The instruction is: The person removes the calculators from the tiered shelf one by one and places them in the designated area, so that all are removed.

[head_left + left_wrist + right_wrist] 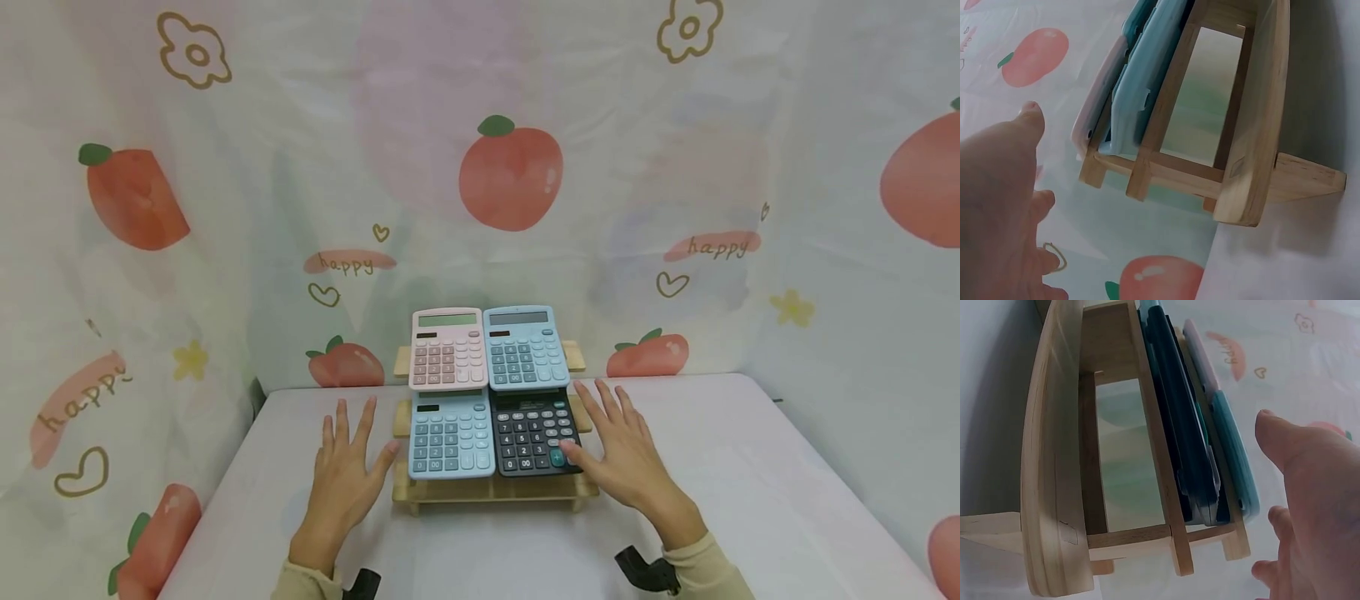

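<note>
The left hand (340, 482) on my feed has its fingers spread, left of the wooden rack (495, 492); the right hand (628, 463), likewise spread, is right of it. Beneath the rack I see the white table (487, 554); on the rack, a pink calculator (448, 350) upper left, a light-blue calculator (527, 348) upper right, a second blue calculator (452, 435) lower left and a black calculator (532, 437) lower right
</note>
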Motion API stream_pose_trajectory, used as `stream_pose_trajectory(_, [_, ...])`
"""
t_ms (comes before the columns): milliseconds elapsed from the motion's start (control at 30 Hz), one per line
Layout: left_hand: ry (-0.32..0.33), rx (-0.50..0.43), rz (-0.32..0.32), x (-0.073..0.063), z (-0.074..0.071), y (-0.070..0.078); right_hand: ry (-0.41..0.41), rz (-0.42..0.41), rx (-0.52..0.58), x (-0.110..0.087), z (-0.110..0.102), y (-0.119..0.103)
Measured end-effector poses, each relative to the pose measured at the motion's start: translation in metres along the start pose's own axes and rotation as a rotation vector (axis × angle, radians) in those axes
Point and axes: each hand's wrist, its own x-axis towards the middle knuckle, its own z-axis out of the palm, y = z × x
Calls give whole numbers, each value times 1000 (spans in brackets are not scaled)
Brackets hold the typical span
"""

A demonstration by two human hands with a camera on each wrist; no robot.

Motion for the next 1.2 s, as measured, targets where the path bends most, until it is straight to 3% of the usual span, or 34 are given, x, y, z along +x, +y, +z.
stream_pose_trajectory(233, [105,-52,67,5,8,-5,3,-4,19,4,-2,-3])
stream_pose_trajectory(467, [180,-243,117,14,18,-8,22,-21,65,8,-3,-6])
stream_pose_trajectory(833, [200,-476,162,28,32,1,-1,-5,166,8,2,-2])
stream_pose_trajectory(1200, [130,-595,84,31,42,2,-18,-1,249,7,3,-2])
